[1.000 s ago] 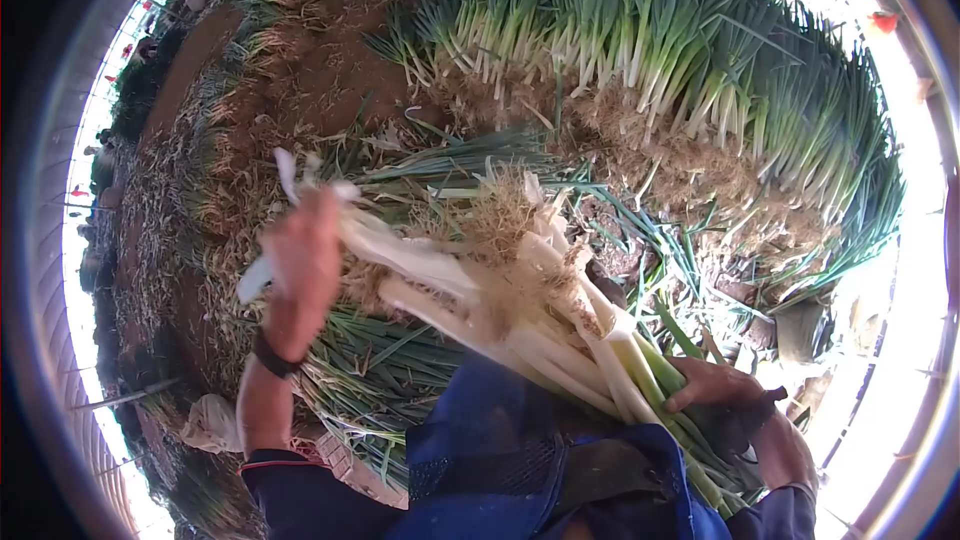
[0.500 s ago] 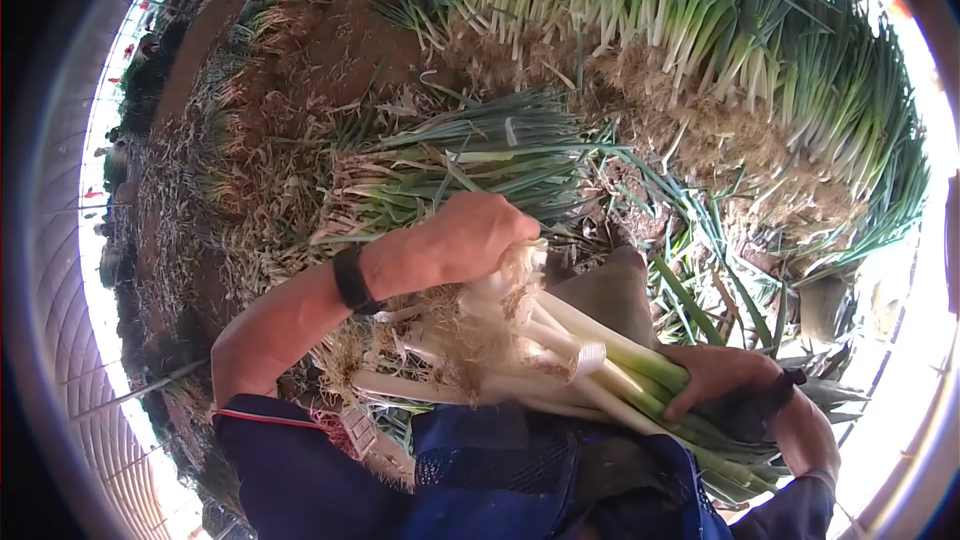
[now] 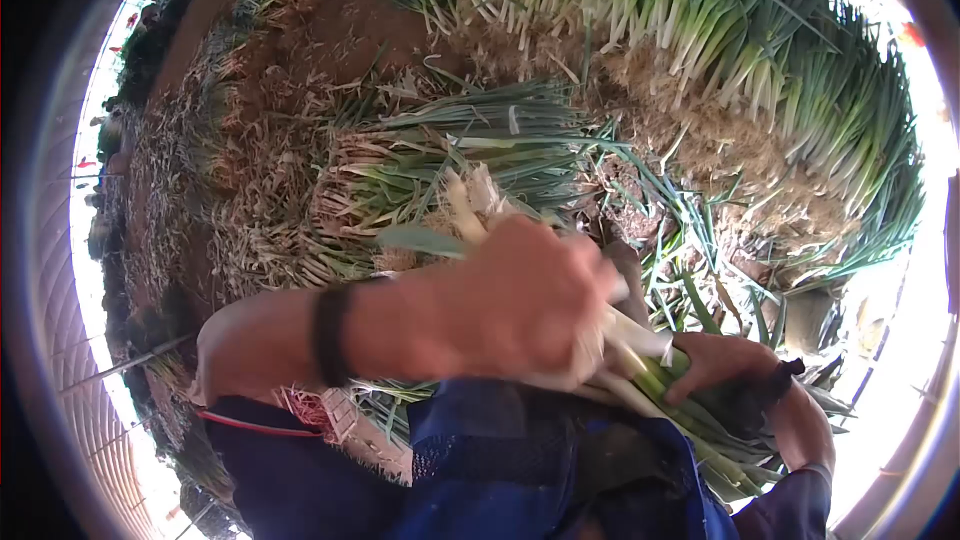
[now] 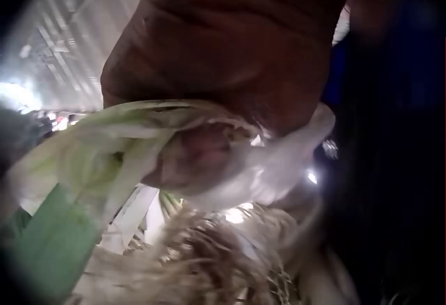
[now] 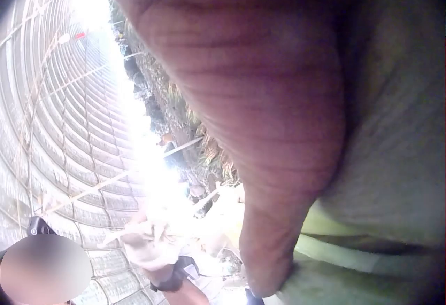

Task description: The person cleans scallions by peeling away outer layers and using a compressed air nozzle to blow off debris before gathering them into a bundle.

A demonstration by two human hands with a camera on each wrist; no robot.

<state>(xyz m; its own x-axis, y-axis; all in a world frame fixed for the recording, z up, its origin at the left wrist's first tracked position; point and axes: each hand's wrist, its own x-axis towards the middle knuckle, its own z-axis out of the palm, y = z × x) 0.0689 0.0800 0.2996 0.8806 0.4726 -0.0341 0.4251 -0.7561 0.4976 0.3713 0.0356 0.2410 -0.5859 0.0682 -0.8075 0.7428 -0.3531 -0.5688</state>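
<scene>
Large leeks lie across the lap, their green parts toward the lower right in the head view. My right hand grips them around the green stems; its thumb presses on pale green stalks in the right wrist view. The left hand, blurred, is over the white ends, whose roots show partly behind it. In the left wrist view this hand has its fingers curled on a pale, loose leaf layer, with stringy roots below.
A long row of upright leeks curves along the top and right. Thinner green stalks lie in a pile just beyond the hands. Brown soil and dry leaf litter spread at the left.
The left hand came from the far left to the white ends, then moved right and down along the leeks toward the right hand. The right hand has kept its hold on the stems.
</scene>
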